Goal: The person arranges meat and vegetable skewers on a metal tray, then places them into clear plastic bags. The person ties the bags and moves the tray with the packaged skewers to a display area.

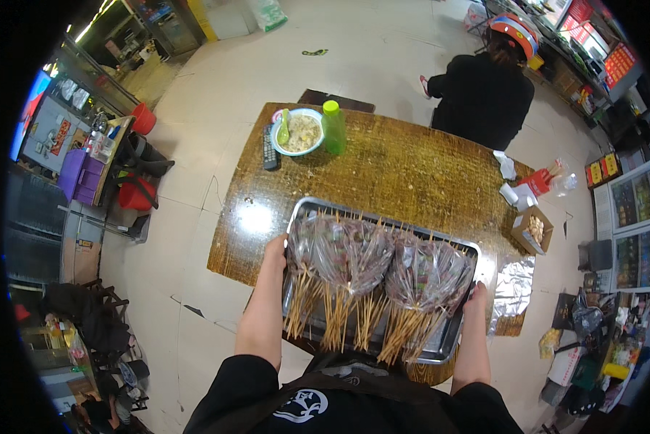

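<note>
A rectangular metal tray (pixel 455 325) spans the space between my hands, close in front of my body. My left hand (pixel 276 250) grips its left rim, and my right hand (pixel 478 297) has hold of the right rim. Bundles of skewered food in clear plastic bags (pixel 352 252) lie in the tray. Their bare bamboo sticks (pixel 338 320) fan out towards me. Thin skewer tips poke out along the far side. Beneath and beyond the tray is a worn brown wooden table (pixel 406 163); whether the tray rests on it, I cannot tell.
A bowl of food (pixel 306 133) with a green spoon, a green bottle (pixel 334 130) and a remote control (pixel 270 149) stand at the table's far left. To the right are a cardboard box (pixel 532 230) and foil (pixel 512 287). A helmeted person (pixel 482 97) sits beyond the table.
</note>
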